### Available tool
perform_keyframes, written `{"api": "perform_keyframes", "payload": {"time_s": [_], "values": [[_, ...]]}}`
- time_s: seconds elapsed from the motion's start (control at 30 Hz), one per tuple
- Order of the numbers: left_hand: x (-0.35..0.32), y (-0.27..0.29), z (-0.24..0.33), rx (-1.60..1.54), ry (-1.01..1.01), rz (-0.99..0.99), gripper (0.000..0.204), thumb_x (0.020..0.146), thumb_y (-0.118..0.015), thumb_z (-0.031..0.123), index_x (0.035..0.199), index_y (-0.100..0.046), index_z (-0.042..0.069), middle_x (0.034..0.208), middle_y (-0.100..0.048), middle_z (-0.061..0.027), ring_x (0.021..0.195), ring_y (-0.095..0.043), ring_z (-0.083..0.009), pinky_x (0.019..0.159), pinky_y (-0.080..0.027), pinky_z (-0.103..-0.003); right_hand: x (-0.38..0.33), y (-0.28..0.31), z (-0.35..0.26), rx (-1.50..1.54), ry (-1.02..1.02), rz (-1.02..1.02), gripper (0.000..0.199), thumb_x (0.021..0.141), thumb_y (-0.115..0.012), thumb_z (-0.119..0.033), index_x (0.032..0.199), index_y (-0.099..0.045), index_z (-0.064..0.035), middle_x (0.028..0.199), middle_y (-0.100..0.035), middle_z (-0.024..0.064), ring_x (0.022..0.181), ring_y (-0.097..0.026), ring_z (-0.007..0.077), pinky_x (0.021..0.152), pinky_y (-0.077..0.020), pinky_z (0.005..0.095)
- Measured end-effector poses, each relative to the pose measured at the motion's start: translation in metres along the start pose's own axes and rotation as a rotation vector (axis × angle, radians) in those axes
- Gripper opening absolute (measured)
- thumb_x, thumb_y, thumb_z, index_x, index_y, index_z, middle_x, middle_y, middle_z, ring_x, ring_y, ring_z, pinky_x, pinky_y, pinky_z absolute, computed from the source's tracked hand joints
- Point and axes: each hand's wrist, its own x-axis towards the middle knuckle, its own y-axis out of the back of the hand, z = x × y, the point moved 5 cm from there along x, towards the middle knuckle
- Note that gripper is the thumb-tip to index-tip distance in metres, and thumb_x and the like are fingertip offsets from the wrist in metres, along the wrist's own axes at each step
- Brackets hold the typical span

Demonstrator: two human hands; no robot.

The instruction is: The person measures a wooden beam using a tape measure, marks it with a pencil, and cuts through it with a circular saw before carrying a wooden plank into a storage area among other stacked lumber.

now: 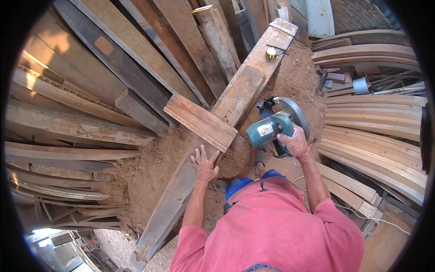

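My right hand is closed round the rear handle of a teal circular saw, held up to the right of a long beam. The saw's round grey guard faces away to the right. Spread flat, my left hand rests on the beam, its fingertips close to the edge of a short reddish board. That board lies crosswise over the beam, apart from the saw. Farther along the beam lie a weathered plank piece and a small yellow-and-white tape measure.
Many boards lean and lie stacked at the left and far side. More stacked timber stands at the right, with a pale cord running by it. Sawdust covers the ground. A grey cylinder sits among offcuts.
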Motion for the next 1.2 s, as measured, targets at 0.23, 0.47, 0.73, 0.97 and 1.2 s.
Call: {"api": "perform_keyframes", "payload": {"time_s": [0.23,0.47,0.73,0.97,1.2], "values": [[0.0,0.002,0.0,-0.023,-0.017,0.022,0.08,0.064,-0.079,0.02,0.14,-0.055,0.031,0.165,-0.009,-0.0265,0.148,-0.007,-0.0537,0.115,-0.005,-0.071,-0.004,-0.02,-0.018,0.002,0.081,-0.106,0.044,0.081,-0.07,-0.01,0.124,-0.062,0.0004,0.103,-0.066,0.0014,0.094,-0.058,0.0122,0.09,-0.0489,0.0298],[-0.003,0.002,0.001,-0.009,-0.009,0.035,0.078,0.067,-0.078,0.022,0.14,-0.055,0.034,0.164,-0.011,-0.0262,0.148,-0.008,-0.0524,0.116,-0.004,-0.071,-0.004,-0.04,-0.022,-0.096,0.055,-0.183,0.045,0.08,-0.071,-0.008,0.123,-0.063,0.0007,0.101,-0.068,0.0034,0.092,-0.06,0.0122,0.089,-0.0493,0.0294],[-0.002,0.004,0.005,-0.018,0.009,0.069,0.077,0.067,-0.078,0.023,0.14,-0.056,0.036,0.164,-0.014,-0.0251,0.149,-0.01,-0.0509,0.117,-0.005,-0.07,0.002,-0.064,-0.014,-0.106,0.138,-0.244,0.043,0.079,-0.072,-0.008,0.12,-0.064,0.0011,0.102,-0.07,0.0071,0.092,-0.063,0.0155,0.089,-0.05,0.0317],[-0.003,0.005,0.002,0.005,0.037,0.048,0.078,0.067,-0.08,0.025,0.14,-0.055,0.037,0.164,-0.013,-0.0246,0.149,-0.009,-0.0501,0.118,-0.004,-0.068,0.0,-0.094,-0.011,-0.484,0.202,-0.287,0.044,0.08,-0.072,-0.018,0.118,-0.063,0.0031,0.105,-0.069,0.0251,0.102,-0.067,0.0379,0.092,-0.0504,0.0419],[-0.011,0.032,-0.013,0.009,0.505,0.0,0.117,0.057,-0.088,0.049,0.155,-0.03,0.025,0.164,-0.006,-0.0269,0.15,-0.004,-0.0486,0.118,-0.001,-0.067,0.003,-0.099,-0.007,-0.395,0.126,-0.401,0.047,0.081,-0.072,-0.019,0.121,-0.062,0.0032,0.105,-0.069,0.0228,0.101,-0.067,0.0341,0.093,-0.0497,0.0404]]}}
